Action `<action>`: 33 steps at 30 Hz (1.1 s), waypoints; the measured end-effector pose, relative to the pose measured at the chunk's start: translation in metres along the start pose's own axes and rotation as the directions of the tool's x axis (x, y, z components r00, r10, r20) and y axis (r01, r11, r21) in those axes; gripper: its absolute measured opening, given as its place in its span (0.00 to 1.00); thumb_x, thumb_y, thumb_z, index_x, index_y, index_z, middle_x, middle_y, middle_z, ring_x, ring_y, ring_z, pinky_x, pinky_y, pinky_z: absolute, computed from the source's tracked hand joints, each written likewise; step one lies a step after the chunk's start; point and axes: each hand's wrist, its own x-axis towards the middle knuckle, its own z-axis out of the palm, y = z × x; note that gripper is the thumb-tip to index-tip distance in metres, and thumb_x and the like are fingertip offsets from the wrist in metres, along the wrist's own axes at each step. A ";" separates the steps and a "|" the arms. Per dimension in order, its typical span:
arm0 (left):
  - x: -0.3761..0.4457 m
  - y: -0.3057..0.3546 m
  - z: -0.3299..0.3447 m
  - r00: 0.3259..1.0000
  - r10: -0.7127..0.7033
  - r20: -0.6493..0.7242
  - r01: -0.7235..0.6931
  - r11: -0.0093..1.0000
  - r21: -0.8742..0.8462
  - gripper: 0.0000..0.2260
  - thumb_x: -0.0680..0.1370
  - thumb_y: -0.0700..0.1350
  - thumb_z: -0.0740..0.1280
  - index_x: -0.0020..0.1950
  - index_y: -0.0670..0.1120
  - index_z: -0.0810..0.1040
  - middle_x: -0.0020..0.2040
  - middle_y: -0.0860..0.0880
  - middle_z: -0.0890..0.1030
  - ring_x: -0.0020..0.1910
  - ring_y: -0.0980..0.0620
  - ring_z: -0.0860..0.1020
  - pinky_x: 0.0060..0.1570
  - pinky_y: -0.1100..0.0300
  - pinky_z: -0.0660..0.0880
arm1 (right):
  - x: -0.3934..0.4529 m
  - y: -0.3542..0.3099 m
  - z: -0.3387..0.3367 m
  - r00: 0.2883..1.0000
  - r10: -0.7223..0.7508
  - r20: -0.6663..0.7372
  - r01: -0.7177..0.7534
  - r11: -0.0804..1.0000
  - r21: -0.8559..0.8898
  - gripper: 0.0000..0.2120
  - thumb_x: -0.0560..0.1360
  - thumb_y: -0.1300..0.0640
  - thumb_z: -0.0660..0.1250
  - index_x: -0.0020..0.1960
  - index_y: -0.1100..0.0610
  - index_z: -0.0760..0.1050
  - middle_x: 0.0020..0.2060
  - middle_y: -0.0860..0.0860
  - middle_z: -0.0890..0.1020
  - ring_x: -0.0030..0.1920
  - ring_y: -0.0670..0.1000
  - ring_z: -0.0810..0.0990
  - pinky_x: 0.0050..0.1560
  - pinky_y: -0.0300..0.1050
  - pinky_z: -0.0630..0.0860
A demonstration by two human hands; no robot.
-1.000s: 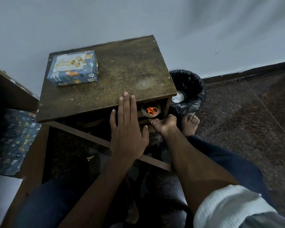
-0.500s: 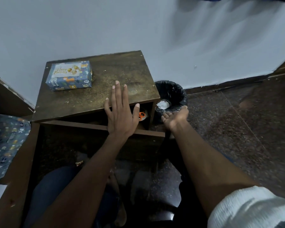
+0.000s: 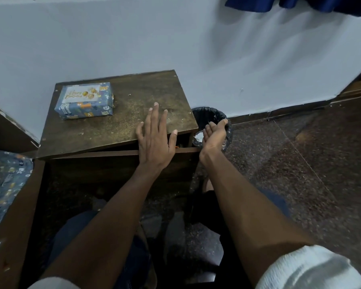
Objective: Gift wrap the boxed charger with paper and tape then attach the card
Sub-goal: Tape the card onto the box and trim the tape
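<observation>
The wrapped box, in blue patterned paper, lies at the back left of the small wooden table. A white "Happy Birthday" card is on its top face. My left hand lies flat with straight fingers over the table's front right edge, well to the right of the box. My right hand is held palm-up with straight fingers over the black bin beside the table. It holds nothing that I can see.
The bin is lined with a black bag and has white scraps inside. A sheet of blue patterned paper lies on a lower surface at the left. A shelf under the tabletop shows a bit of orange. Dark speckled floor spreads to the right.
My right hand has moved from the shelf under the tabletop out to the bin and turned palm-up. My left hand has stayed on the table's front edge. The view has pulled back.
</observation>
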 end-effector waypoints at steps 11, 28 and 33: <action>0.018 -0.013 -0.008 0.995 -0.020 -0.100 0.005 0.988 -0.151 0.08 0.82 0.49 0.63 0.56 0.51 0.81 0.55 0.51 0.79 0.56 0.49 0.76 0.59 0.51 0.64 | -0.005 -0.007 0.048 0.941 -0.298 0.161 0.339 0.823 -0.456 0.20 0.86 0.47 0.60 0.73 0.54 0.74 0.60 0.48 0.80 0.60 0.47 0.78 0.62 0.45 0.72; 0.114 -0.123 -0.025 0.854 -0.362 -0.374 0.322 0.932 -0.167 0.06 0.77 0.45 0.69 0.49 0.52 0.86 0.46 0.51 0.84 0.51 0.45 0.78 0.56 0.50 0.61 | 0.058 0.039 0.206 0.671 -0.303 0.677 0.723 0.068 -0.687 0.10 0.74 0.66 0.74 0.50 0.54 0.87 0.48 0.48 0.87 0.50 0.48 0.83 0.56 0.46 0.82; 0.125 -0.126 -0.026 0.824 -0.421 -0.380 0.340 0.903 -0.264 0.06 0.79 0.47 0.69 0.51 0.53 0.86 0.48 0.53 0.84 0.52 0.47 0.77 0.54 0.55 0.56 | 0.067 0.039 0.230 0.674 -0.265 0.690 0.726 0.060 -0.685 0.09 0.73 0.65 0.73 0.49 0.53 0.88 0.46 0.49 0.88 0.49 0.49 0.85 0.55 0.44 0.81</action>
